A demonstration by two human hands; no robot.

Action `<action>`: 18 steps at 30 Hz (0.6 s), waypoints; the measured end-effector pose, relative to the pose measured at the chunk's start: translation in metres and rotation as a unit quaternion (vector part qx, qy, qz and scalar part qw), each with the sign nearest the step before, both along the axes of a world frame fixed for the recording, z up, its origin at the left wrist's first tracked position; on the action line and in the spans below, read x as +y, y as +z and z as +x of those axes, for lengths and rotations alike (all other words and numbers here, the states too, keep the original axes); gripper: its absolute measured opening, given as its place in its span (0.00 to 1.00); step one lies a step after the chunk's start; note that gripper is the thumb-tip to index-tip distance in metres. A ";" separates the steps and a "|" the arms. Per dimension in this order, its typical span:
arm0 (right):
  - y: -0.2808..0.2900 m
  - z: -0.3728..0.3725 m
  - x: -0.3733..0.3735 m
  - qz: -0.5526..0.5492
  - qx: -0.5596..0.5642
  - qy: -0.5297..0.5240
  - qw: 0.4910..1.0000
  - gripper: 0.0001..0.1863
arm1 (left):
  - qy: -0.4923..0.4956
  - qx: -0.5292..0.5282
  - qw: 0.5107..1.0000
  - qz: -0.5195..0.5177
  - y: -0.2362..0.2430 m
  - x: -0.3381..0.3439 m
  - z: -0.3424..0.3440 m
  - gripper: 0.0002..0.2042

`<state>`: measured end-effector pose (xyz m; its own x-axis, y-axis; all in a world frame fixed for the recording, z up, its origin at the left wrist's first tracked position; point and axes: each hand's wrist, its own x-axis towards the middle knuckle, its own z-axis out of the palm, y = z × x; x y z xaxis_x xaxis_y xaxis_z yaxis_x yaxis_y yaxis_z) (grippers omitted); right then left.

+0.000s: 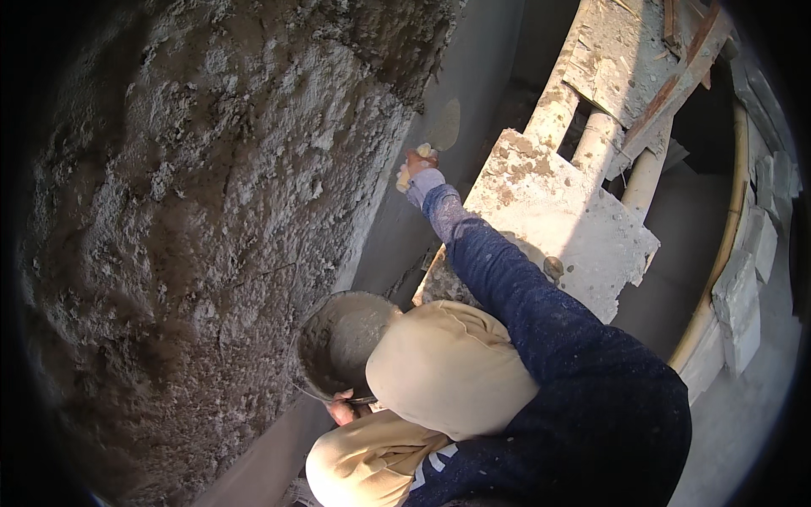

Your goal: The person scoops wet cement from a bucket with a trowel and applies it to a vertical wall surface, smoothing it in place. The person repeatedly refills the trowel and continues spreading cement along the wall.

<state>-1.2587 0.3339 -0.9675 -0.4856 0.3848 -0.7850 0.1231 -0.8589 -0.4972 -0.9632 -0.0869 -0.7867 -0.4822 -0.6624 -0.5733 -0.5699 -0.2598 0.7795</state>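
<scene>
One dark, round bucket [316, 359] holds grey paste [359, 328].

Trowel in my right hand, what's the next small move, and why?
Probably a light stroke along the smooth grey surface: your right hand holds the trowel over it, while your left hand holds the mortar bucket. Whether the blade touches is unclear.

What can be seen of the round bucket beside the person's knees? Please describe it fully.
The bucket is round, dark and open-topped, its material unclear, with dried-looking grey smears inside. It holds grey, wet-looking paste. Its mouth faces up toward the camera. It sits between the rough wall and the knees, one of which hides part of its right side. The left hand appears to grip its near rim. Its base is hidden.
</scene>
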 end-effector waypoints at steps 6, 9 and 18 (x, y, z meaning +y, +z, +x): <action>-0.033 -0.009 -0.009 -0.126 0.053 0.003 0.991 0.10 | -0.011 0.064 0.998 0.016 -0.011 -0.012 0.034 0.05; -0.036 -0.018 0.005 -0.096 0.053 -0.004 0.994 0.09 | -0.008 0.073 0.997 0.020 -0.021 -0.025 0.036 0.05; 0.007 -0.014 0.022 -0.064 0.207 -0.010 0.976 0.15 | 0.020 0.051 0.999 0.001 -0.007 0.005 0.026 0.10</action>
